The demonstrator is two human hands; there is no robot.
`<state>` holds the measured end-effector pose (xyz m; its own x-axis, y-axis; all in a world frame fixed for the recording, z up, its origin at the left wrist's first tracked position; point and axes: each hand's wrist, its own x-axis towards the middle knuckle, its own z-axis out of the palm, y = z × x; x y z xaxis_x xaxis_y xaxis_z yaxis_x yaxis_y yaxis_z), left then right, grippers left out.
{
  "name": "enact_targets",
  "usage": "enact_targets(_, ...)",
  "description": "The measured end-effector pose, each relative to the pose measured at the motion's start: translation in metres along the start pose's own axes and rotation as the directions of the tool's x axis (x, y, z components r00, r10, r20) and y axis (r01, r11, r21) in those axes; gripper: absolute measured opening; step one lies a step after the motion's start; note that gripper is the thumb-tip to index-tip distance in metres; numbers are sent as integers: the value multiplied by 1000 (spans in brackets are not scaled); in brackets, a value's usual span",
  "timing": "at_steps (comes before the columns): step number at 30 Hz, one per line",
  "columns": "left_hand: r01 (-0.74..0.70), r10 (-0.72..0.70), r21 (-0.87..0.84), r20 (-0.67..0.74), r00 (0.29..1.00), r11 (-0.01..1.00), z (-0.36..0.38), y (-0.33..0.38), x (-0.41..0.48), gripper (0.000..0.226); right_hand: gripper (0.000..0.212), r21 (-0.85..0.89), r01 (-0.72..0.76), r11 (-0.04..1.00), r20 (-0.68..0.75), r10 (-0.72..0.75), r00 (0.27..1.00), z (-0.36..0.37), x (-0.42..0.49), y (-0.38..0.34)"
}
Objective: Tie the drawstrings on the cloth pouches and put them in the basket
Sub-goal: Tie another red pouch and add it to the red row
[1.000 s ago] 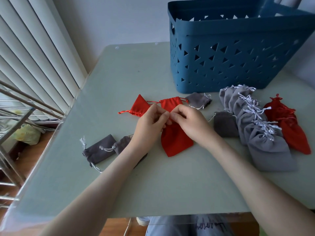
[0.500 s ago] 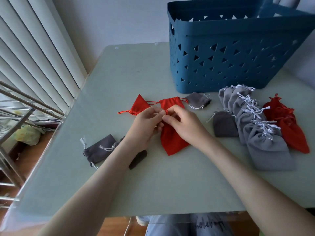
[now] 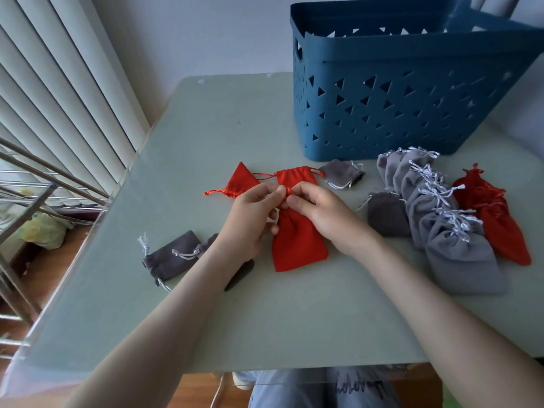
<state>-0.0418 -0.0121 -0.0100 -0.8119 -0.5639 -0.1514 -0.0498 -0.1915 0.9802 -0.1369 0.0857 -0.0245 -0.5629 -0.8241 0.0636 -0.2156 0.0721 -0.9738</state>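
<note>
left hand [image 3: 250, 222]: fingers are pinching the red drawstring [image 3: 288, 190], clamped on it.
right hand [image 3: 326, 214]: fingers are pinching the same knot, meeting the left fingertips.
red pouch [image 3: 298, 245]: is lying flat on the counter [image 3: 206, 136], partly under both hands.
basket [image 3: 382, 113]: is standing far right.

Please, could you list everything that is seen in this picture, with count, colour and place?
basket: 1, blue, far right of table
table: 1, pale green
middle pouches: 2, red, one under the hands, one behind it to the left
pouch pile: red, right edge, count unclear
pouch row: several, light grey, overlapping, right side
dark pouches: 4, dark grey, two left, one by basket, one right of hands
blinds: white, left
left hand: pinches the red drawstring
right hand: pinches the same drawstring
</note>
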Motion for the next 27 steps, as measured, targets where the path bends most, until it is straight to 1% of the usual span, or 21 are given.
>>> enact_targets(3, 8, -5, -78, 47, 999, 997, -1, 1, 0, 20, 19, 108, -19, 994, 34, 16, 999, -1, 0, -1)
enact_targets(7, -15, 36, -196, 104, 994, 980, -3, 1, 2, 20, 21, 239, -49, 970, 71, 32, 997, -3, -1, -4)
enact_targets(10, -39, 77, -250, 142, 987, 968, -4, 2, 3, 21, 20, 412, -96, 906, 142, 40, 989, -6, -3, -6)
enact_targets(13, -46, 100, -266, 194, 976, 963, -4, 2, 3, 16, 14, 571, -165, 804, 203, 56, 978, -7, -4, -7)
enact_targets(14, -47, 107, -268, 214, 971, 962, -4, 2, 3, 12, 15, 600, -184, 779, 225, 56, 973, -8, -4, -7)
enact_targets(16, -57, 124, -258, 254, 959, 965, -5, 2, 3, 7, 19, 616, -204, 761, 252, 55, 966, -10, -3, -4)
enact_targets(18, -110, 160, -185, 288, 944, 977, -8, 2, 4, 5, 19, 609, -220, 762, 262, 69, 963, -12, -2, -1)
enact_targets(21, -262, 242, 18, 320, 916, 965, -15, 3, 7, 18, 20, 516, -224, 827, 262, 97, 960, -15, -1, 1)
enact_targets(23, -344, 283, 156, 318, 905, 926, -20, 3, 8, 14, 21, 432, -210, 877, 246, 110, 963, -15, -1, 2)
enact_targets(25, -400, 308, 291, 316, 898, 869, -22, 3, 10, 7, 21, 375, -201, 905, 198, 134, 971, -14, 0, 4)
enact_targets(27, -421, 320, 354, 312, 895, 835, -24, 0, 10, 7, 26, 350, -197, 916, 154, 152, 976, -12, 1, 5)
